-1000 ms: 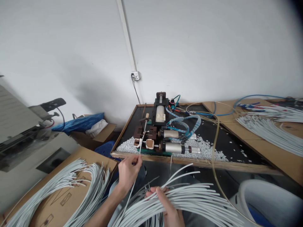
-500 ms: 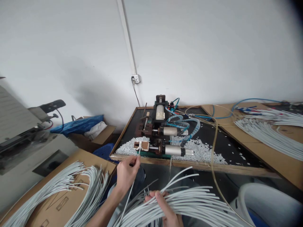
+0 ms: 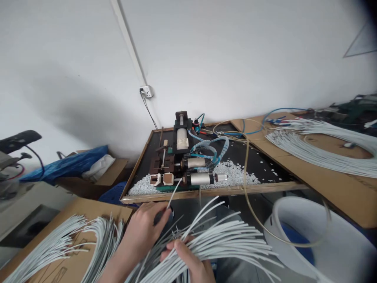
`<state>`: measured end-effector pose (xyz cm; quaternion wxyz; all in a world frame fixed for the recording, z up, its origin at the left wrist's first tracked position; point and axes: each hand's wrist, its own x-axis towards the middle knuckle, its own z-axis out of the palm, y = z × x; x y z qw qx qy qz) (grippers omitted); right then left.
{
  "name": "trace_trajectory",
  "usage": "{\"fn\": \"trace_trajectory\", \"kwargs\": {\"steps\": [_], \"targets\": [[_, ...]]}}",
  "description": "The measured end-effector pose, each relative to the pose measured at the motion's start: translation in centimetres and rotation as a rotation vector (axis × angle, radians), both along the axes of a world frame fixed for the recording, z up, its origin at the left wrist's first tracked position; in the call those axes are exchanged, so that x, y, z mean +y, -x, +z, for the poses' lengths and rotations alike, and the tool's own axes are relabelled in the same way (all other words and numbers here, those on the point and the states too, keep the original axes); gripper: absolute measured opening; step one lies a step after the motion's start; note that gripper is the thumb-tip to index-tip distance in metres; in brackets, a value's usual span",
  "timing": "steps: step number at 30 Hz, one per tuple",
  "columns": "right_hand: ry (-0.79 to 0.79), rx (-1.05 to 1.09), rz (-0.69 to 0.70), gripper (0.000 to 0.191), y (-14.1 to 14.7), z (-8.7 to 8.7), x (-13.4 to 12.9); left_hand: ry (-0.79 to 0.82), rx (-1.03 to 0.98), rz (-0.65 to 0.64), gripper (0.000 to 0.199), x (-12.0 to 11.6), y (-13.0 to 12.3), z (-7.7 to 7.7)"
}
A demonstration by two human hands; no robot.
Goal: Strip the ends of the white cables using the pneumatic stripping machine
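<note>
My left hand (image 3: 150,224) pinches a single white wire (image 3: 174,193) between thumb and fingers. The tip of this wire points up, just right of the jaws (image 3: 163,179) of a small pneumatic machine (image 3: 182,137), and overlaps its rod area in view. Between the white-lined jaw pads there is a gap. Lower down, my right hand (image 3: 191,255) grips a thick bundle of white wires (image 3: 232,243), thumb on top; the bundle's loose ends fan out to the right. Some grey wires and thin metal ends show behind that hand.
The machine stands on a black, wood-edged tray (image 3: 212,192) scattered with small white bits (image 3: 235,173). Wire bundles (image 3: 100,251) lie on cardboard at left, and a wire coil (image 3: 294,147) on cardboard at right. A white bucket (image 3: 273,224) stands lower right, with a yellowish hose (image 3: 245,173) nearby.
The jaws have parted, and the wire that was between them is now out, its tip moved right. My view has swung to the right. My right hand keeps hold of the bundle.
</note>
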<state>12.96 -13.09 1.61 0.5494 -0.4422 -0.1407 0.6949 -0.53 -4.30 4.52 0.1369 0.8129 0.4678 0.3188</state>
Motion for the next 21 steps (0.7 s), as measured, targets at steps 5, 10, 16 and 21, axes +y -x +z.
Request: {"fn": "trace_trajectory", "kwargs": {"steps": [5,10,16,21], "targets": [[-0.075,-0.008,0.065,0.038,-0.1,0.8,-0.2,0.006,0.025,-0.176,0.020,-1.6,-0.6,1.7],[-0.099,-0.287,-0.057,0.024,-0.5,0.5,-0.4,0.139,-0.072,-0.247,0.025,-2.7,-1.2,2.3],[-0.116,-0.485,-0.082,0.012,-0.4,0.0,-0.4,0.344,-0.110,-0.303,0.029,-2.9,-2.5,2.9],[-0.102,-0.324,-0.028,0.024,-0.5,-0.1,0.0,0.348,-0.229,-0.168,0.032,-3.0,-2.6,2.4]]}}
